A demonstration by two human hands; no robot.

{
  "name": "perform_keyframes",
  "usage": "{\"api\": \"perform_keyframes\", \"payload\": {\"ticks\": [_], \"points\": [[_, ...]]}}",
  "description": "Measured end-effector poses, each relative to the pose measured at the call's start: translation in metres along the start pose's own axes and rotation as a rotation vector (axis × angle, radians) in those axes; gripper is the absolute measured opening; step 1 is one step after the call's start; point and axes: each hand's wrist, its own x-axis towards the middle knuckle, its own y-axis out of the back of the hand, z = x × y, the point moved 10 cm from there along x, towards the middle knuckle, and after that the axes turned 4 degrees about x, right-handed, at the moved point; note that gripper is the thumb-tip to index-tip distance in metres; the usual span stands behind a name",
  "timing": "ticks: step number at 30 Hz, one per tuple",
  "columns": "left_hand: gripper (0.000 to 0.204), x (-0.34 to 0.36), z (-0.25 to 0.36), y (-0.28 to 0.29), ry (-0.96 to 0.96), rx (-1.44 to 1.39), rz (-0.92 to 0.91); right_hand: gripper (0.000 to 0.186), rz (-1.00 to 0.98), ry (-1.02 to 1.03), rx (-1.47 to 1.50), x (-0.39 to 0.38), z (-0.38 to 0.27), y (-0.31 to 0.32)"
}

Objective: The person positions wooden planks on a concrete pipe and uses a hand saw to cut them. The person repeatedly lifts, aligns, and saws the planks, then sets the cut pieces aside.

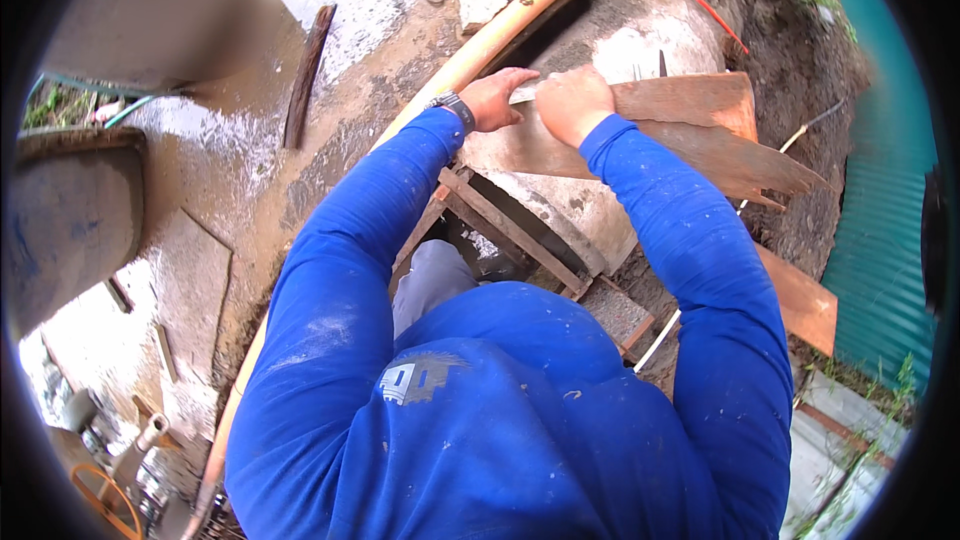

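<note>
My left hand (493, 100), with a dark watch on its wrist, has its fingers and thumb apart near the end of a small pale grey piece (523, 91). My right hand (575, 103) is closed just beside it, palm down; what its fingers wrap round is mostly hidden, though the pale piece juts from its left side. Below and right of the hands lies a split brown wooden board (715, 145) with a jagged right end. Another brown board (685, 100) lies along its far side, reaching under or behind my right hand.
A long, curved yellowish pipe (470, 58) runs past on the left. Below the hands, a wooden frame (515, 230) borders a dark opening. Left are a dark wooden stick (308, 75) and a mud-coated tub (75, 210). A green corrugated sheet (885, 230) stands right.
</note>
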Motion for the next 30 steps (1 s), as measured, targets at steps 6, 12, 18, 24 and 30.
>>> {"api": "perform_keyframes", "payload": {"ticks": [6, 12, 18, 24, 30], "points": [[0.046, 0.024, -0.001, -0.043, 0.062, 0.147, -0.246, 0.017, 0.187, 0.01, 0.095, -0.014, 0.009, 0.01], [0.055, 0.024, -0.04, -0.011, 0.219, 0.066, 0.031, 0.004, 0.754, 0.207, 0.571, -0.128, 0.017, 0.085], [0.067, 0.018, -0.049, -0.001, 0.274, 0.092, 0.117, 0.034, 0.619, -0.561, 1.276, -0.181, 0.101, -0.075], [0.058, 0.03, -0.023, -0.004, 0.113, 0.166, -0.068, 0.032, 0.565, -0.491, 1.569, -0.148, 0.102, -0.124], [0.05, 0.012, -0.022, -0.006, 0.142, 0.187, -0.023, 0.047, 0.372, -0.491, 1.582, -0.139, 0.095, -0.091]]}}
